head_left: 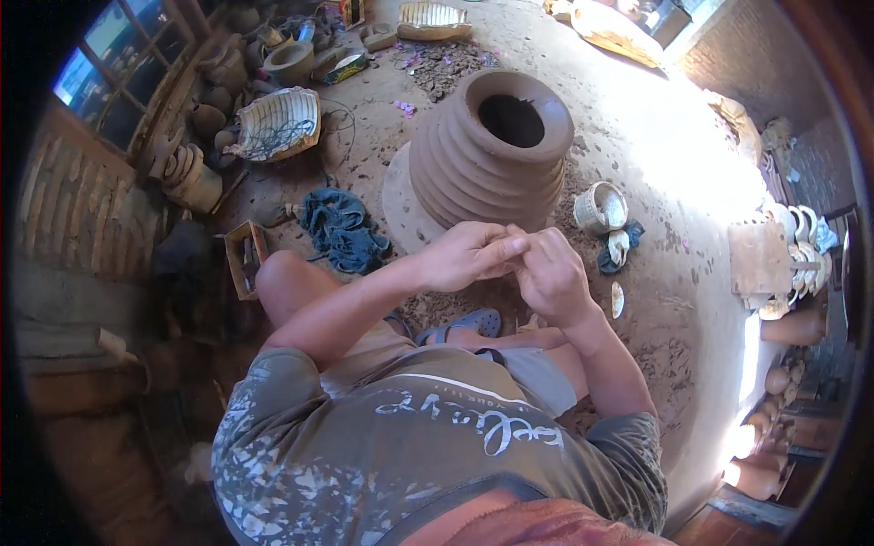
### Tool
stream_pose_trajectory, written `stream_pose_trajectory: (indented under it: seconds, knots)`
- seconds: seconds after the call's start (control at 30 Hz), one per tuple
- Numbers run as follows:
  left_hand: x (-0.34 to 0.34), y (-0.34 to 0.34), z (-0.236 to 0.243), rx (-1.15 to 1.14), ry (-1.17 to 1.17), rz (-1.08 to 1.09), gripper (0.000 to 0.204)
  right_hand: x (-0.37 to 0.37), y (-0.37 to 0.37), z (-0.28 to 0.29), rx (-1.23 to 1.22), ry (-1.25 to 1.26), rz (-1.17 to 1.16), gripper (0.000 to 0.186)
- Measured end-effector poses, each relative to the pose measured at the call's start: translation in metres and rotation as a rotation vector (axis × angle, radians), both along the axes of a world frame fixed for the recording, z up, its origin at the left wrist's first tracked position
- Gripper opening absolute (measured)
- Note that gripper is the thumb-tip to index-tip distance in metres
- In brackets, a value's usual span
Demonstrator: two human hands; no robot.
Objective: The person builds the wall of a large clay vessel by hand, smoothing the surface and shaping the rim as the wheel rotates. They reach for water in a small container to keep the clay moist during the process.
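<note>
My left hand (466, 257) and my right hand (556, 278) meet in front of me, fingertips touching. Both are closed in a pinch; whatever lies between the fingers, if anything, is too small or hidden to make out. Just beyond them stands a large brown clay pot (455, 164), ridged around its side, with a wide smooth rim and a dark round mouth. It rests on a pale round base (397, 205). The hands overlap the pot's lower edge in view, and I cannot tell whether they touch it.
Left of the pot lies a crumpled dark blue cloth (339, 227) beside a small wooden box (244, 259). A small bucket (600, 209) stands at its right. Clay crumbs (446, 71) lie behind it. A ribbed basket (280, 126) and several pots line the left wall.
</note>
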State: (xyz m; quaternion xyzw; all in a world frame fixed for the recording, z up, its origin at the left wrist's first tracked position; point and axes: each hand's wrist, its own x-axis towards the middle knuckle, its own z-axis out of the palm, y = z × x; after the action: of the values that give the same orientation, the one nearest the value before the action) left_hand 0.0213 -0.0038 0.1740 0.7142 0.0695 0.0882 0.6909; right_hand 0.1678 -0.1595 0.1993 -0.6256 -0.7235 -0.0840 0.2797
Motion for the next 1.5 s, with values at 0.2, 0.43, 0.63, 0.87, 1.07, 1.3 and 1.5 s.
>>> stream_pose_trajectory:
  seconds: [0.2, 0.43, 0.63, 0.87, 1.07, 1.3, 1.5]
  knots:
    - [-0.002, 0.011, 0.008, 0.317, -0.082, 0.09, 0.043, -0.004, 0.004, 0.012, -0.021, 0.304, -0.002, 0.031]
    - [0.02, 0.059, -0.014, 0.166, -0.25, 0.758, 0.033, 0.0, 0.011, 0.006, 0.214, 0.625, -0.29, 0.023]
    - [0.05, 0.142, -0.032, 0.396, -0.347, 0.796, 0.049, 0.002, -0.006, -0.014, -0.061, 1.095, -0.259, 0.024]
    - [0.056, 0.136, -0.043, 0.3, -0.302, 0.789, 0.053, 0.0, -0.007, -0.015, 0.103, 0.554, -0.303, 0.018]
    - [0.052, 0.113, -0.045, 0.334, -0.223, 0.94, 0.054, 0.0, 0.004, -0.017, 0.201, 0.382, -0.299, 0.013]
    - [0.035, 0.137, -0.01, 0.124, -0.154, 0.863, 0.059, -0.002, 0.034, -0.003, 0.355, 0.306, -0.333, 0.012]
    - [0.085, 0.183, 0.024, 0.403, -0.24, 0.879, 0.061, 0.0, 0.076, 0.009, 0.497, -0.051, -0.258, 0.018]
